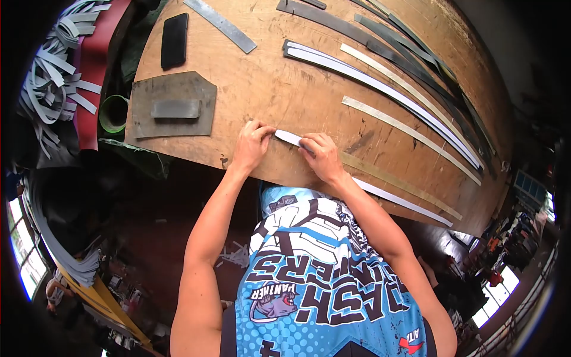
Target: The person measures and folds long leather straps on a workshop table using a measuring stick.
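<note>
A long white strip [288, 137] lies along the near edge of the wooden table. My left hand [253, 144] is closed at the strip's left tip, thumb and fingers pinched together. A little to the right, my right hand [321, 156] has its fingers closed on the strip, with something small and dark under the fingertips. The strip passes beneath my right hand and forearm and shows again further right. Beside it on the table runs a tan strip [404, 185].
On the table [250, 89] lie a black phone [174, 40], a grey block [175, 109] on a dark plate [143, 128], a metal ruler [221, 25], white strips [380, 81] and dark strips [339, 25]. Pale strips [50, 71] hang at the left. A person [55, 291] is at the lower left.
</note>
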The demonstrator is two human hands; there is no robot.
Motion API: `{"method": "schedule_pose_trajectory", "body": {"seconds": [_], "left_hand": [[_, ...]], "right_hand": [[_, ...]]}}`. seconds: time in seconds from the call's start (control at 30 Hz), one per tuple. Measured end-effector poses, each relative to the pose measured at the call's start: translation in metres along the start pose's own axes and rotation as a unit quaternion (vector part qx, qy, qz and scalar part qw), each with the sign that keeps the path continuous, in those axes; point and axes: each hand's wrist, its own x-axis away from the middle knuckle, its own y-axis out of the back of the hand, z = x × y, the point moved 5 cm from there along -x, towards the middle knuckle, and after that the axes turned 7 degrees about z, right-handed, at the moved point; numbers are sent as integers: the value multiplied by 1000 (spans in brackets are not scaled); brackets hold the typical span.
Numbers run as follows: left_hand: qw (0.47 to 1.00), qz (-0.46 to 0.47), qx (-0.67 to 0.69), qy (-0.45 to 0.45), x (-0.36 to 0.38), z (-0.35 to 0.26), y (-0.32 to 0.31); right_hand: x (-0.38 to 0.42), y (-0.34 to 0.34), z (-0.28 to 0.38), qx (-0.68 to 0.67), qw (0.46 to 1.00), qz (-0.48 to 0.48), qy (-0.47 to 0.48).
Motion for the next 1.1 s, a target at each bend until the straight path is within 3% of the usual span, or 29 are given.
{"method": "schedule_pose_trajectory", "body": {"seconds": [0.83, 1.0, 1.1], "left_hand": [[999, 9, 11, 30, -3, -1, 0], [994, 44, 43, 93, -3, -2, 0], [999, 48, -6, 15, -6, -19, 5]], "right_hand": [[0, -2, -5, -13, 1000, 8, -11], [1, -3, -6, -9, 1000, 5, -13], [1, -4, -6, -8, 1000, 0, -10]]}}
